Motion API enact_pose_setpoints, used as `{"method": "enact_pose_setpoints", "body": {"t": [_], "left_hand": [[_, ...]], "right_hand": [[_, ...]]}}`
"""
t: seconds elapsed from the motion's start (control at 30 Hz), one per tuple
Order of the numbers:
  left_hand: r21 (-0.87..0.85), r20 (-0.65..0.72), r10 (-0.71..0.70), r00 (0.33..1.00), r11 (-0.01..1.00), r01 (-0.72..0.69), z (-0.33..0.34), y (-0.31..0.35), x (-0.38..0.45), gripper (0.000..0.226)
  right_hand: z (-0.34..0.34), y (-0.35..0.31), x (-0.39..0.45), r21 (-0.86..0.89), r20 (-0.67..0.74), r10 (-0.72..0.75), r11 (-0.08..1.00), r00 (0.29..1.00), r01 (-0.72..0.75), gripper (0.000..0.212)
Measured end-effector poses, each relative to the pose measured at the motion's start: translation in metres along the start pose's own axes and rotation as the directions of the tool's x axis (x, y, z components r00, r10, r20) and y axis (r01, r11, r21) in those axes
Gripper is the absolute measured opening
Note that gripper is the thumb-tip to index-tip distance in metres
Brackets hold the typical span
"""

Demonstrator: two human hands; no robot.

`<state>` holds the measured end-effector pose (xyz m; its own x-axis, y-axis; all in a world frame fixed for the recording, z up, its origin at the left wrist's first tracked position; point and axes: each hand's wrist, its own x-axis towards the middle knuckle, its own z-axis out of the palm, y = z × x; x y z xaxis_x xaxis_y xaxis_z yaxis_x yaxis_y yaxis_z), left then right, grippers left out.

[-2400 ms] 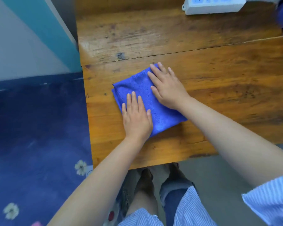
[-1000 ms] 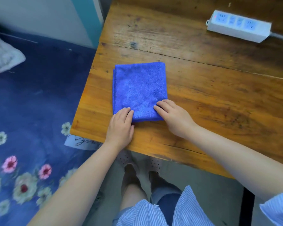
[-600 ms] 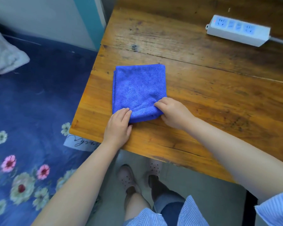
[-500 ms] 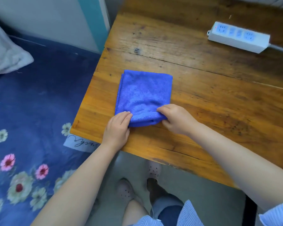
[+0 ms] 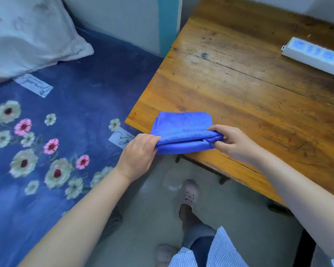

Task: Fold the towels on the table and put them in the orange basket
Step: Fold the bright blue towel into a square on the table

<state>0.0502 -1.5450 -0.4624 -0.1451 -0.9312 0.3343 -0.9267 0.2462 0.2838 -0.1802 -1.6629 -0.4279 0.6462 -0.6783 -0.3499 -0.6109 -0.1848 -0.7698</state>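
Two bare hands are gripping one folded blue microfibre towel (image 5: 183, 132) by its near edge, at the near left corner of the worn orange-brown wooden table (image 5: 258, 97). The left hand (image 5: 138, 154) is curling its fingers round the towel's left end, just off the table's corner, with the thumb lying on top of the cloth. The right hand (image 5: 232, 143) is pinching the towel's right end between thumb and fingers, over the tabletop. The near edge of the towel is lifting clear of the wood, showing stacked layers, while its far part is lying flat or close to the table; whether it is touching there is hard to tell. A white plastic power strip (image 5: 314, 55) is lying well apart, at the table's far right. To the left, a dark blue flowered bedsheet (image 5: 52, 143) is spreading under a pale pillow (image 5: 27, 33). Below, a pale clog (image 5: 189, 193) is standing on the grey floor.
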Motion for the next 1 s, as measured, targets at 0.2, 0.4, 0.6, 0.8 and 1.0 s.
{"method": "enact_pose_setpoints", "body": {"t": [0.2, 0.4, 0.6, 0.8, 1.0], "left_hand": [[0.123, -0.105, -0.071, 0.992, 0.989, 0.084, -0.080, 0.003, -0.080, 0.031], [0.274, -0.115, -0.244, 0.963, 0.924, 0.266, -0.177, 0.019, -0.195, 0.044], [0.342, -0.280, -0.369, 0.886, 0.824, 0.451, -0.268, 0.044, -0.314, 0.031], [0.500, -0.230, -0.457, 0.859, 0.702, 0.507, -0.318, 0.065, -0.403, 0.046], [0.288, -0.356, -0.762, 0.541, 0.461, 0.839, -0.344, 0.054, -0.452, 0.036]], "right_hand": [[0.052, -0.069, -0.014, 0.129, 0.041, -0.139, 0.983, 0.989, 0.133, 0.041], [0.151, -0.152, -0.044, 0.009, 0.108, -0.349, 0.936, 0.931, 0.351, 0.070], [0.249, -0.245, -0.078, -0.220, 0.187, -0.636, 0.716, 0.749, 0.663, 0.052], [0.304, -0.312, -0.092, -0.157, 0.330, -0.675, 0.650, 0.660, 0.743, 0.037], [0.355, -0.382, -0.086, -0.019, 0.478, -0.656, 0.657, 0.583, 0.754, 0.029]]}}
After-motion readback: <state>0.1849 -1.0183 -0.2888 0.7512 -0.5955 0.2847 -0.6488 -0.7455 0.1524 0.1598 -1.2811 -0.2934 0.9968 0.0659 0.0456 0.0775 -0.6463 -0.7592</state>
